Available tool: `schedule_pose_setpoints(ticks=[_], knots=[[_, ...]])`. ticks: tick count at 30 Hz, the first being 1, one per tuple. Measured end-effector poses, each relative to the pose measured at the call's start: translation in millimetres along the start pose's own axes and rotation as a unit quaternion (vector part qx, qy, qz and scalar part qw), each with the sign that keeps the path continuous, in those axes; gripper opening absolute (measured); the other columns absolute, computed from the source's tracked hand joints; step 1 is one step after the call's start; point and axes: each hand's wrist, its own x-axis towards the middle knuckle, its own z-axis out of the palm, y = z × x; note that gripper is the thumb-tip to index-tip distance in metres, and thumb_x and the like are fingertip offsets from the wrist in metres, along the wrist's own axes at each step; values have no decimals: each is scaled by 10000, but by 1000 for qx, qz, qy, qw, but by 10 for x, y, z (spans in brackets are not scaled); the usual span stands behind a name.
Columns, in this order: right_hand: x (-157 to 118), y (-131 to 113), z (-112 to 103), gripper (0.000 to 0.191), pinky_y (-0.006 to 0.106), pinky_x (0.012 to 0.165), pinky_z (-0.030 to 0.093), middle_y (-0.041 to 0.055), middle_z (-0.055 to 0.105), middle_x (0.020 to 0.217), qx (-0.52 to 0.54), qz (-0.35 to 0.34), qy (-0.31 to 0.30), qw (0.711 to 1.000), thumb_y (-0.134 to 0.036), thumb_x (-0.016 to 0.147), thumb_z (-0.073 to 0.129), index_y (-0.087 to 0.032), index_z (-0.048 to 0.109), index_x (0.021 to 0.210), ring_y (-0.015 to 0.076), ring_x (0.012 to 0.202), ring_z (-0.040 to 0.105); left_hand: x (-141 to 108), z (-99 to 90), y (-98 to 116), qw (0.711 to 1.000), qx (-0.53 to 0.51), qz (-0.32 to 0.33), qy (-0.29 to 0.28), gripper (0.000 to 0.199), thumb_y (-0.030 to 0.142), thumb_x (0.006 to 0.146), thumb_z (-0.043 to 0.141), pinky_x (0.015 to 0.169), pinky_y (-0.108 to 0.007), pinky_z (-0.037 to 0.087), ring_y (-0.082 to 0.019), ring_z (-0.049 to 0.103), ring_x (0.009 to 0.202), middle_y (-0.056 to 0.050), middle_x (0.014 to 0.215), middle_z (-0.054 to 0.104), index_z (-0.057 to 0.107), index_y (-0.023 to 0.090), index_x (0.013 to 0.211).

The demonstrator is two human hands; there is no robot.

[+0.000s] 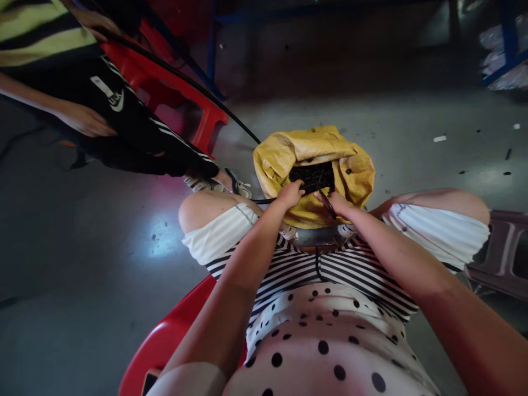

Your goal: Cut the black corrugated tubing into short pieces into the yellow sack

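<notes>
A yellow sack (355, 190) stands on the floor between the knees, its top rolled open. Small black pieces (317, 175) fill the opening; their exact shape is too small to tell. My left hand (291, 194) is over the left side of the opening, fingers closed around something I cannot make out. At the right side of the opening, my right hand (337, 202) holds dark-handled scissors (328, 205), with the blades pointing toward the black pieces.
At the left a person in black trousers (136, 126) sits close by, near a red stool (206, 124). A black cable (231, 115) runs to the sack. A grey stool (501, 247) stands at the right.
</notes>
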Motion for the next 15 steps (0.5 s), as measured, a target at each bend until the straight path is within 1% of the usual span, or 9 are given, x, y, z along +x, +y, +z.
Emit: schedule_pose_setpoints(ticks=[2,4,7,12,15], knots=[[-5,11,8,853,349,611,527,132,655,539,13,9,-12,1000,-918,907,380,-157,706,699,249,526,649,7,1,-32,1000,14,-13,-8,356,271,1010,610,1053,-363,513,-274,671,1263,-147,1359,721,677,200,1352],[2,30,25,832,358,614,529,135,649,532,6,14,-14,1000,-903,912,404,-158,700,688,250,516,640,6,2,-51,999,27,-18,-19,319,286,1007,615,1038,-349,514,-270,679,1245,-133,1318,735,701,209,1304],[25,62,53,790,354,654,532,144,658,557,-18,6,0,1000,-872,921,448,-165,693,668,258,576,663,-9,2,-54,999,43,-20,-25,310,290,1008,607,1022,-350,515,-275,683,1237,-118,1294,742,708,225,1293],[65,90,44,733,350,707,516,133,673,626,-79,9,37,996,-848,903,527,-174,696,668,272,694,687,-31,-10,-37,998,48,-22,-23,319,299,1016,588,999,-370,522,-298,680,1241,-132,1310,737,705,222,1302],[68,99,13,693,334,694,503,122,695,673,-73,11,28,997,-816,911,555,-178,689,675,248,686,678,-19,-16,-42,999,44,-26,-7,331,297,1019,578,997,-369,524,-292,676,1250,-124,1347,729,698,233,1321]])
